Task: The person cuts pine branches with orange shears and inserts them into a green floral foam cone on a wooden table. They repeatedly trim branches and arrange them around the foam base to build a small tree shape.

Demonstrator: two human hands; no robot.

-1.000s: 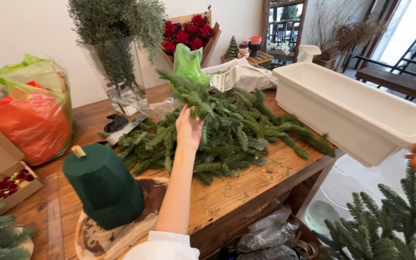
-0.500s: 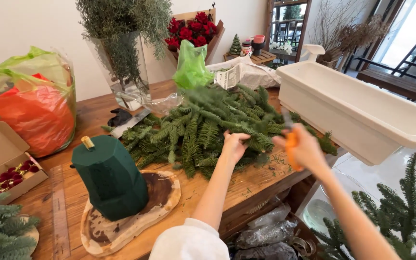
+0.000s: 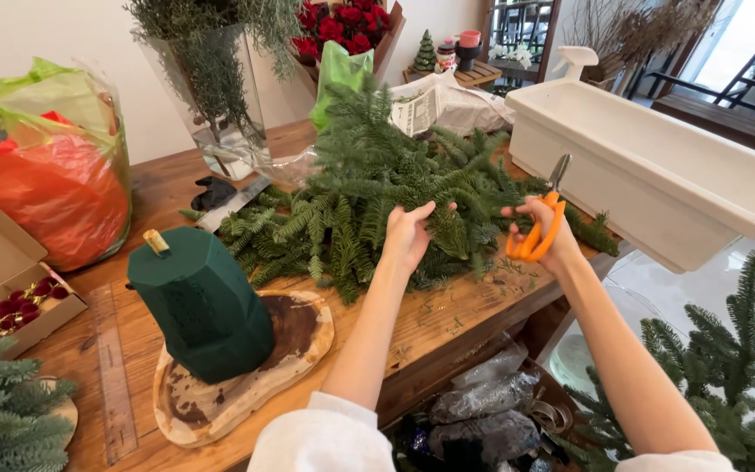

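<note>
Left hand [image 3: 408,234] rests with fingers spread on the heap of green fir branches [image 3: 369,205] lying on the wooden bench [image 3: 482,301]; right hand [image 3: 545,229] is clamped around orange-handled scissors [image 3: 536,229], blades up, just beside the heap.

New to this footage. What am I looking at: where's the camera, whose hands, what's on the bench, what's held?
No machine here: a person works with bare hands. The single camera sits on their head and looks down. The left hand touches the pile of fir branches on the wooden table. The right hand holds orange-handled scissors, blades pointing up. Nearby stand a dark green foam block on a wood slab, a white planter trough, a glass vase of greenery and red roses.
</note>
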